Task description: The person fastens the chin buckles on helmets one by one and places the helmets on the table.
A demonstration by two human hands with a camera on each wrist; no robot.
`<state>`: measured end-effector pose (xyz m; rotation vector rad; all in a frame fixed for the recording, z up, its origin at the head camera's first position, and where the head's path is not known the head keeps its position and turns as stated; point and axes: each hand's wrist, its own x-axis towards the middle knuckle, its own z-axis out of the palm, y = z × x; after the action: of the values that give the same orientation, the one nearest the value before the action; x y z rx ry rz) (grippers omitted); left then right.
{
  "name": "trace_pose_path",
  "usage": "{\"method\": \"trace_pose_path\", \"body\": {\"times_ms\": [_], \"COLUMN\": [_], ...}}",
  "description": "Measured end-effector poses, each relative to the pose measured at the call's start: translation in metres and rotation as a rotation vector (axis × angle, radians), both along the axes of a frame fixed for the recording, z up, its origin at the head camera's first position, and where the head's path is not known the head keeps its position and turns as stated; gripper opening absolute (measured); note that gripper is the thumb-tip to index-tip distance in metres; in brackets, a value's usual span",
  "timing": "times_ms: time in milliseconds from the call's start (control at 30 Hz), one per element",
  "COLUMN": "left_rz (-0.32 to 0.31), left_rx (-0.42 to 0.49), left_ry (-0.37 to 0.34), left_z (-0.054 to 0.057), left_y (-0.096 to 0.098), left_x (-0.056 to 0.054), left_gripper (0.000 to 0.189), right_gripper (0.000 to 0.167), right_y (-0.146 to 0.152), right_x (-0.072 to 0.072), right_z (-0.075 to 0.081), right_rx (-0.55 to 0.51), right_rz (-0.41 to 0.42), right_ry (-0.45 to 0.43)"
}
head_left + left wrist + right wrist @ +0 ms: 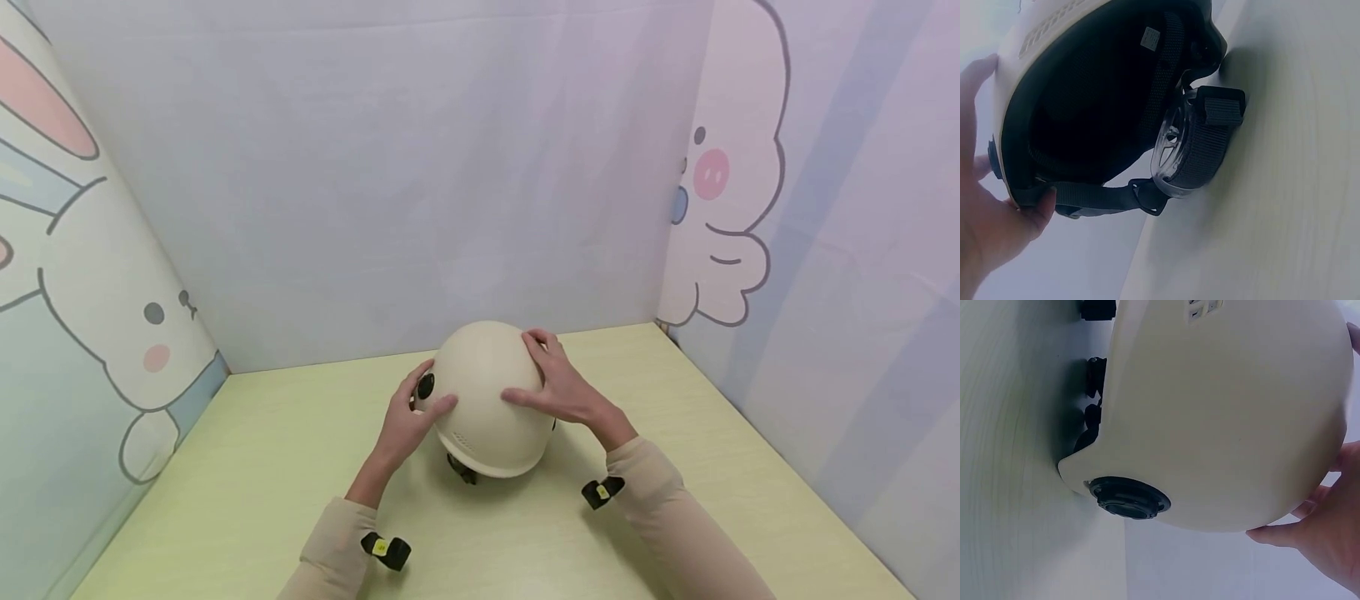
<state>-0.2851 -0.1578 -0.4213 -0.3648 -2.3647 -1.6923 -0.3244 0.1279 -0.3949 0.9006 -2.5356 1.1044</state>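
Observation:
A cream hard-shell helmet [487, 392] sits tilted on the table, with both hands on it. My left hand [408, 421] grips its left side, thumb on the shell near a round black knob [426, 386]. In the left wrist view, fingertips [1041, 206] curl under the rim by a dark strap [1094, 195]. The dark lining [1085, 94] and a clear plastic piece with a wide band [1204, 153] show below the shell. My right hand [558, 383] holds the upper right of the shell, thumb and fingers spread around its curve. Another black knob [1129, 497] shows in the right wrist view.
The pale wood-look table [247, 483] meets a plain cloth wall [375, 192] at the back. Side walls carry a rabbit print [112, 292] at left and a white cartoon animal [738, 167] at right. Black cameras [386, 550] sit on both wrists.

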Motion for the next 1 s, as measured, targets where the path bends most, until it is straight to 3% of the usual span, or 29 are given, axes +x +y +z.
{"method": "trace_pose_path", "body": {"times_ms": [133, 267, 500, 667, 767, 900, 1000], "left_rz": [-0.023, -0.004, 0.083, 0.133, 0.139, 0.095, 0.052], "left_rx": [0.018, 0.030, 0.076, 0.105, 0.128, 0.148, 0.135], "left_ry": [0.003, 0.016, 0.001, 0.018, 0.030, 0.054, 0.085], "left_z": [0.016, 0.031, 0.037, 0.035, 0.026, 0.010, 0.003], "left_y": [0.003, 0.007, 0.010, 0.009, 0.006, 0.000, -0.003], "left_x": [0.012, 0.025, 0.030, 0.027, 0.019, 0.005, 0.001], "left_gripper": [0.073, 0.071, 0.069, 0.063, 0.063, 0.068, 0.074], "right_gripper": [0.105, 0.105, 0.103, 0.100, 0.099, 0.098, 0.098], "right_y": [-0.001, -0.001, -0.003, -0.005, -0.005, -0.005, -0.005], "right_x": [0.000, 0.001, 0.002, 0.002, 0.001, 0.000, 0.000], "right_z": [0.001, 0.001, 0.001, 0.001, 0.001, 0.001, 0.001], "right_rx": [-0.008, -0.006, -0.020, -0.034, -0.034, -0.035, -0.041], "right_rz": [-0.008, -0.015, -0.020, -0.014, -0.012, -0.015, -0.017], "right_ry": [-0.017, -0.025, -0.034, -0.044, -0.049, -0.058, -0.068]}}
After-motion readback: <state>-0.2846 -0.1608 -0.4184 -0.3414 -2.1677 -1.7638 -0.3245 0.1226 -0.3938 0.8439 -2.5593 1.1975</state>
